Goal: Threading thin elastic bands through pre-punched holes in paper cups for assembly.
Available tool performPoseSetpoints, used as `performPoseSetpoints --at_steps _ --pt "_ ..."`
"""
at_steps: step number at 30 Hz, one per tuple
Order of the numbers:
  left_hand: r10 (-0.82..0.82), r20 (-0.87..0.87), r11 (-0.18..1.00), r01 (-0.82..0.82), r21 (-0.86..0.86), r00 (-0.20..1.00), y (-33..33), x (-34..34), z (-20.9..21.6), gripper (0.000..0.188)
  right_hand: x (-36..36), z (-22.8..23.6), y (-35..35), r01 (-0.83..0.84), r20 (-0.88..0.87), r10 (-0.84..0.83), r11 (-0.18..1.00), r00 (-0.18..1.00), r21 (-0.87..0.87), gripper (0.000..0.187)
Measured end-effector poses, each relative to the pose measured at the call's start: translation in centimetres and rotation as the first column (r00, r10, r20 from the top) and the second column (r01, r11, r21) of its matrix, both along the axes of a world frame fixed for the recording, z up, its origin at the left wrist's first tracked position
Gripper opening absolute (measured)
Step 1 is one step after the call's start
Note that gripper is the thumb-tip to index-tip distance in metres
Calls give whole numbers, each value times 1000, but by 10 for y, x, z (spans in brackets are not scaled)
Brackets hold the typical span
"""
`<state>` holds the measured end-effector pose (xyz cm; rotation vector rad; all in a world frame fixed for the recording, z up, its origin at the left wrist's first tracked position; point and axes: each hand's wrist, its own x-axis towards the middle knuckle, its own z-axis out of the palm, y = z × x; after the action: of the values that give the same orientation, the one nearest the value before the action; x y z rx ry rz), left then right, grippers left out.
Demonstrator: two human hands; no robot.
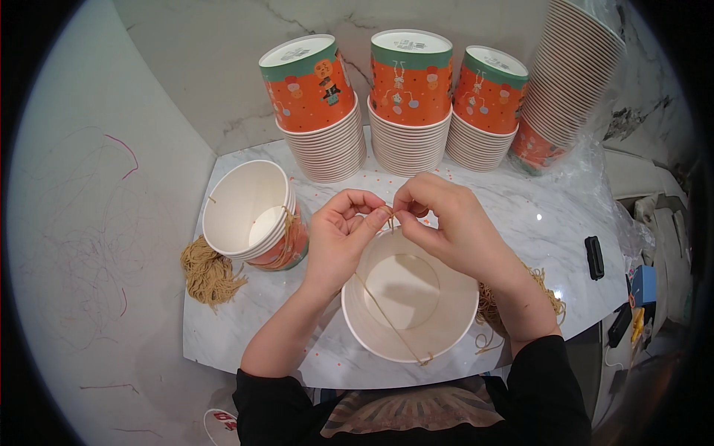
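Marbled table (569,238); scribbled wall (89,223); left fingers (364,198), right fingers (403,197) pinched together on tan cord (392,221).

Bright, diffuse light; soft shadow inside the tub (459,312); small glare spot on the table (543,241) right of it. Far from it, edges bend, corners blacken.

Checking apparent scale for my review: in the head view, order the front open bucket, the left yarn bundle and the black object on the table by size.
Largest to smallest:
Front open bucket
Left yarn bundle
Black object
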<state>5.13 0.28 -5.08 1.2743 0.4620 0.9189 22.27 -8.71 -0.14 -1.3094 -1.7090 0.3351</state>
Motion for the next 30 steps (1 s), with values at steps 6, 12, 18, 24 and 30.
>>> performPoseSetpoints --at_steps 6,12,18,24,30 --pt "-34 19 999 35 -37 999 1 -1 2 15 0 0 0 -4 27 4 1000 1000 2 11" --pt "-128 38 982 132 -136 991 2 -5 7 15 2 1 -1 -2 76 1 1000 997 12 9" --pt "-148 69 974 158 -165 987 3 -8 8 15 3 -3 3 -28 -83 25 999 996 -40 11" --pt "-147 81 973 159 -167 986 2 -5 6 16 -2 -3 2 1 -28 -3 998 1000 -70 13" --pt "-131 68 980 139 -141 989 2 -6 5 18 -4 -6 3 10 -14 -11 997 1000 -74 13"
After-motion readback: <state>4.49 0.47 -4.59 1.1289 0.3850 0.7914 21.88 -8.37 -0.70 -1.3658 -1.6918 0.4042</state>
